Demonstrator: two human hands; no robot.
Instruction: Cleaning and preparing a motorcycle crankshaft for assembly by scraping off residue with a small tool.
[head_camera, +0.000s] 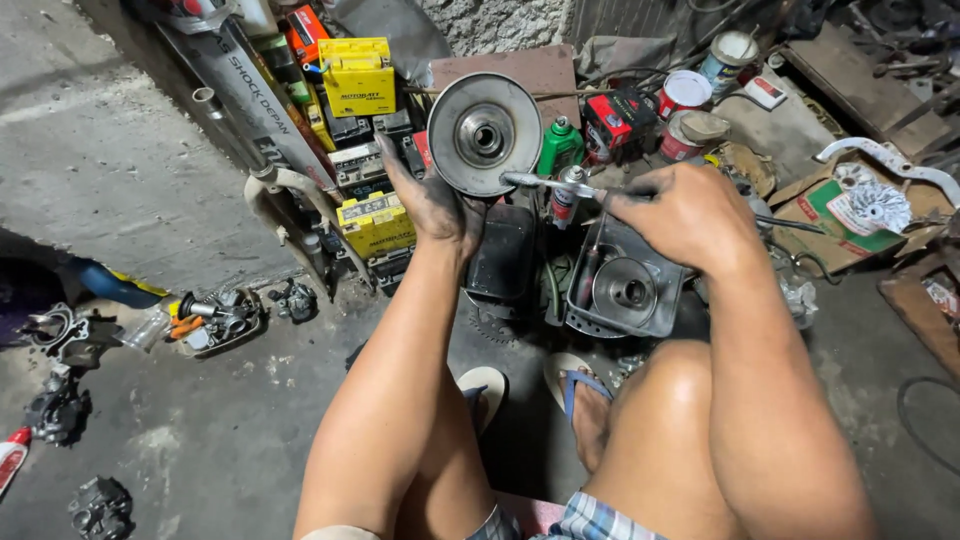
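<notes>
The left hand (432, 205), black with grease, holds a round metal disc (485, 133) up on edge, fingers closed on its left rim. The right hand (688, 215) is closed on a wrench (545, 183) whose head sits at the disc's lower edge. A second disc lies in a dark tray (600, 322) on the floor just below, so the job looks partway through.

Both hands (432, 205) (680, 215) raised, fingers curled.

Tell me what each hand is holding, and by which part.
The left hand holds a round metal pulley disc upright by its lower left rim. The right hand grips a metal wrench by its handle end.
</notes>
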